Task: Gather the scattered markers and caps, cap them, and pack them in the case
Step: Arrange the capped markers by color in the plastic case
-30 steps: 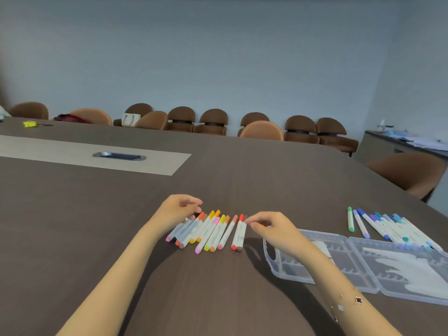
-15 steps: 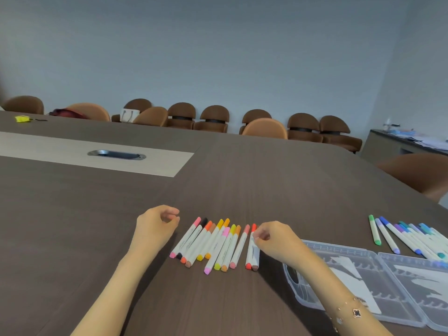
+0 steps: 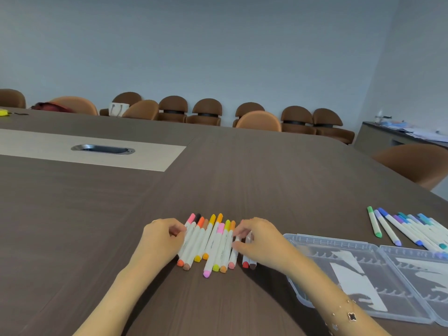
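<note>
A row of capped white markers with pink, orange, yellow, red and brown caps lies side by side on the dark table. My left hand presses against the row's left side, its curled fingertips on the outermost pink-capped marker. Over the row's right end my right hand curls its fingers round the red and brown markers. The clear plastic case lies open to the right, with nothing in its slots. Beyond it lies a second bunch of capped markers in green, blue and purple.
The dark wooden table stretches far ahead, with a pale inlay and a metal cable port. Brown chairs line the far edge, and one chair stands at the right. A sideboard with papers is at the far right.
My left hand has moved right, onto the left side of the marker row. The right hand has slid further over the red and brown markers, closing them toward the others.
</note>
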`<state>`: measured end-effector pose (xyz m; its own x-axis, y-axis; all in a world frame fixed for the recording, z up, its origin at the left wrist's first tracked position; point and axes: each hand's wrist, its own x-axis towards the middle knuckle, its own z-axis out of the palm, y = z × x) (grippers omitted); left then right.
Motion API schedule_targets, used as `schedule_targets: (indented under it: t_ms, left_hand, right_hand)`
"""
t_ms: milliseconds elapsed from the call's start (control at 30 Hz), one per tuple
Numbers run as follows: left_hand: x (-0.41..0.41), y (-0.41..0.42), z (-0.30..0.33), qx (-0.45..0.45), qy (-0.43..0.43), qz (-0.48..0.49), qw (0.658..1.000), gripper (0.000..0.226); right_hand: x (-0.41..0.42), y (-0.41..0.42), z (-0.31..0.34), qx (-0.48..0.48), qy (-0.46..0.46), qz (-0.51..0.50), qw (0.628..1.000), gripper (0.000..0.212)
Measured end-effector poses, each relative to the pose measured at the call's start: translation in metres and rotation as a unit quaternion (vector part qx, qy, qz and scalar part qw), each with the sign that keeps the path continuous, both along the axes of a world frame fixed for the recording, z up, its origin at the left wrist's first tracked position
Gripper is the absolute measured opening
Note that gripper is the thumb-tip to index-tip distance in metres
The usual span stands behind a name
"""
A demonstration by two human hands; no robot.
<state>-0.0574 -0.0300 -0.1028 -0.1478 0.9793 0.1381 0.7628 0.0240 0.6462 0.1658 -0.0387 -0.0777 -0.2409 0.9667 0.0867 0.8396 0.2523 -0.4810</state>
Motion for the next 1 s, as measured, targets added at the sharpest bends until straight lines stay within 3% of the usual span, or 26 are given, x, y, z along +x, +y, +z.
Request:
schedule_targets:
  t_ms: [233,533,633,800,867,1000]
  left_hand:
    - [0.004,0.002,0.002,-0.012,-0.026,-0.017,0.999,0.014]
    - [0.003,0.0,0.007,0.016,-0.034,0.0,0.999,0.018]
    - [0.004,0.0,0.009,0.025,-0.042,0.003,0.999,0.017]
    - [0.0,-0.001,0.007,0.028,-0.049,0.016,0.998,0.018]
    - [0.001,-0.001,0.006,0.012,-0.043,0.023,0.999,0.017]
    - [0.001,-0.002,0.006,-0.012,-0.047,0.009,0.999,0.014]
  right_hand:
    - [-0.02,-0.004,-0.003,0.031,-0.026,0.043,0.998,0.03]
    - [-0.032,-0.01,-0.003,0.054,-0.06,-0.003,0.997,0.026]
    - [-0.045,-0.011,0.002,0.011,-0.098,-0.024,0.995,0.036]
    - [-0.063,-0.004,0.01,-0.064,-0.16,-0.041,0.984,0.018]
    - [-0.066,-0.001,0.009,-0.056,-0.179,-0.045,0.981,0.025]
    - [-0.065,-0.001,0.011,-0.066,-0.142,-0.052,0.986,0.019]
